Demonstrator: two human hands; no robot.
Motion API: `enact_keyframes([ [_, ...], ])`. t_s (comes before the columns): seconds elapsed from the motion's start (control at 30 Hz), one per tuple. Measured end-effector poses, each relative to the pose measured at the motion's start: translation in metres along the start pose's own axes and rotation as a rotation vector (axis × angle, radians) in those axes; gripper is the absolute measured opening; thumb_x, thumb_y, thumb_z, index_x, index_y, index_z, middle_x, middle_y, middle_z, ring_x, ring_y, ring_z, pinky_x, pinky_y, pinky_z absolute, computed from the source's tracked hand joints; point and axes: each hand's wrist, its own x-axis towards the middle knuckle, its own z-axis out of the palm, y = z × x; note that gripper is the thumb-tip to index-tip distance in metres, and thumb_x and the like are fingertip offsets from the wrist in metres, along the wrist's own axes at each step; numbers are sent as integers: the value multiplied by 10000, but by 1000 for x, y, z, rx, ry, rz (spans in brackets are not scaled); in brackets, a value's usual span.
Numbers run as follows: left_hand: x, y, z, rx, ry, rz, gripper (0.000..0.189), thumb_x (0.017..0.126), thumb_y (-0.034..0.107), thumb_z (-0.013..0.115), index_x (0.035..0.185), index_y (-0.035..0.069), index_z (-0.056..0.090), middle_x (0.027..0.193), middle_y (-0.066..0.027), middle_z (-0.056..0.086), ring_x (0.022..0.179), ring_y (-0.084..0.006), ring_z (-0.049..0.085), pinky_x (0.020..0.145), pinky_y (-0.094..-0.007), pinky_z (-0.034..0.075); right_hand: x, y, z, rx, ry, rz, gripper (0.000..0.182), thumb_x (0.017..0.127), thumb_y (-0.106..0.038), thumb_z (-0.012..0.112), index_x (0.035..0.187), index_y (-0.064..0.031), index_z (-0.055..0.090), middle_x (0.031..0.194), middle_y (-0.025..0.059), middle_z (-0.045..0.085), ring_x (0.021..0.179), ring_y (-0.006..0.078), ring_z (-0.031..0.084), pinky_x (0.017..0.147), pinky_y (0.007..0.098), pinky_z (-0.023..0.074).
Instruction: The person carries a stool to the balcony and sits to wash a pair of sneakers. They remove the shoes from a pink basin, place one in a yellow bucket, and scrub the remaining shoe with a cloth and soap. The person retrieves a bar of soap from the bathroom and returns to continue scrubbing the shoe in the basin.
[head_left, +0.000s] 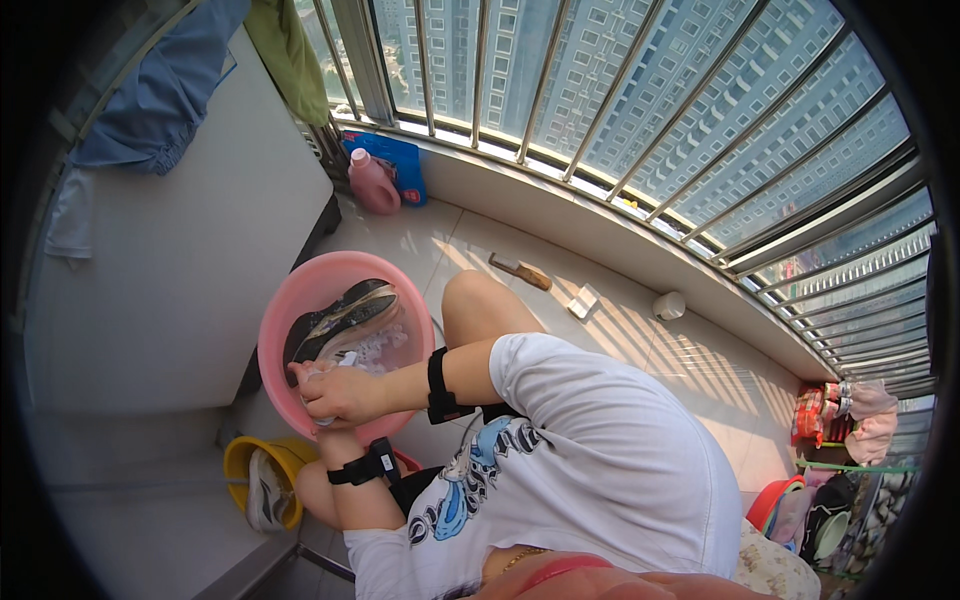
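Observation:
Over the near edge of a pink plastic basin (271, 330), my right hand (345, 396) is closed on a wet white thing (324, 421), perhaps laces or a cloth. My left hand (298, 373) is pressed against it from below, mostly hidden by my right hand, with some fingertips showing around the same white thing. In the basin lies a dark shoe with a pale sole (345, 315), beside white laces or suds (382, 346). A yellow bucket (298, 451) with a white and grey shoe (266, 491) in it stands next to my left knee.
A wooden-handled brush (521, 271), a small white block (583, 301) and a white cup (668, 306) are on the tiled floor. A pink detergent bottle (373, 184) and a blue bag (405, 165) stand by the low wall. Stacked basins (772, 502) are at the right, below barred windows.

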Motion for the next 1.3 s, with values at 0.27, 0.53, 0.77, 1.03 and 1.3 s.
enact_keyframes([
  [0.27,-12,-2,42,109,203,-30,500,952,559,364,1123,122,536,1134,-54,564,1079,-209,523,891,-376,445,-6,37,16,40,197,466,189,754,-219,649,746,-58,550,783,123,553,741,354,574,624,450,452],
  [0.53,-12,-3,43,49,219,46,479,958,548,358,1112,131,536,1135,-45,563,1079,-208,523,896,-373,445,-3,4,10,-39,4,8,184,708,-245,677,677,-90,584,731,94,587,730,337,590,685,441,451],
  [0.77,-13,-11,51,49,259,53,462,959,541,364,1138,147,526,1152,-41,555,1091,-208,520,906,-367,445,-6,46,11,-7,217,401,219,752,-216,669,701,-54,530,763,125,530,721,336,555,620,436,456],
  [1.03,-1,-14,-2,-2,104,107,405,953,512,414,1125,162,522,1166,-11,551,1111,-187,513,934,-370,429,-3,17,16,3,143,94,203,734,-230,681,718,-62,567,735,104,574,729,345,579,646,447,460],
  [1.3,-2,-1,-19,-119,-62,74,317,960,459,448,1078,177,532,1151,-5,551,1101,-165,508,924,-383,421,5,29,3,-2,178,186,207,730,-189,683,713,-54,526,790,131,558,710,356,576,597,444,453],
])
